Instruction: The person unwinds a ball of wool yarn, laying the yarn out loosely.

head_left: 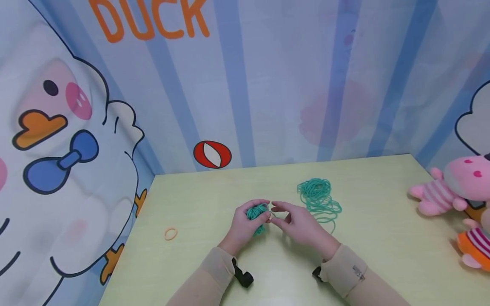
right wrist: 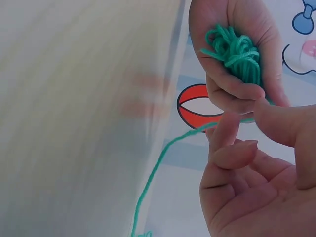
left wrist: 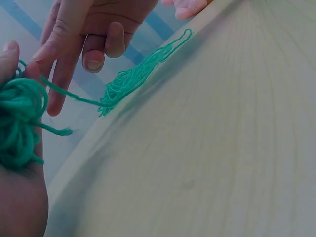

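A bundle of green yarn (head_left: 257, 211) (left wrist: 19, 121) (right wrist: 239, 54) is gripped by the left hand (head_left: 243, 221) (left wrist: 19, 197) (right wrist: 269, 44), the fingers and thumb curled round it. Close beside it, the right hand (head_left: 302, 224) (left wrist: 98, 24) (right wrist: 247, 182) has its thumb and index finger at a single green strand (right wrist: 190, 132). In the right wrist view the strand passes between these fingertips and runs down out of the frame. Behind the right hand a loose pile of green yarn (head_left: 315, 193) (left wrist: 131, 79) lies on the table.
An orange ring (head_left: 170, 233) lies on the table (head_left: 191, 191) left of the hands. Pink plush toys (head_left: 440, 195) and an orange one (head_left: 474, 246) are at the right edge. A printed cloth backdrop (head_left: 268, 85) stands behind and at the left.
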A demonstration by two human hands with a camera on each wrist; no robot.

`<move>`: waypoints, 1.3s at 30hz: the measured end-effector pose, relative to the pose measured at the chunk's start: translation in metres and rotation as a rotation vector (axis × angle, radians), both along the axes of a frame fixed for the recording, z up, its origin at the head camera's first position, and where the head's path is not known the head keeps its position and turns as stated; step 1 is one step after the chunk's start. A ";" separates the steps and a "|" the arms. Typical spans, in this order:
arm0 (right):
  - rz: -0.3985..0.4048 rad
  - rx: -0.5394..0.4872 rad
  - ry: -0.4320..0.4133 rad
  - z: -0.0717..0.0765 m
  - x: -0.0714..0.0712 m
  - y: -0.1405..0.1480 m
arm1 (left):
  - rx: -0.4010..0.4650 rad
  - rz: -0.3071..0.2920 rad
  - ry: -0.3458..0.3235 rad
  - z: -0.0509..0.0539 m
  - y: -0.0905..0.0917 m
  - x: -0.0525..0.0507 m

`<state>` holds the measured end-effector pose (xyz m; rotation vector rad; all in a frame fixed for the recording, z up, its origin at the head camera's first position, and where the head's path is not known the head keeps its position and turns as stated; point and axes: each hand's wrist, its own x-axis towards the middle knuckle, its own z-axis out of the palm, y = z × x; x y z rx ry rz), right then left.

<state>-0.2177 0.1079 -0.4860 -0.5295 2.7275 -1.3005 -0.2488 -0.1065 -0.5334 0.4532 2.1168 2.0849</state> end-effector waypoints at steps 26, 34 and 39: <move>-0.129 -0.102 0.220 0.019 0.011 0.045 | 0.046 0.053 -0.013 -0.001 0.002 -0.001; -0.293 -0.064 0.210 0.020 0.008 0.093 | 0.128 0.088 -0.038 0.000 0.000 0.000; -0.373 0.054 0.104 0.015 0.007 0.120 | 0.159 0.178 0.009 -0.002 0.000 0.000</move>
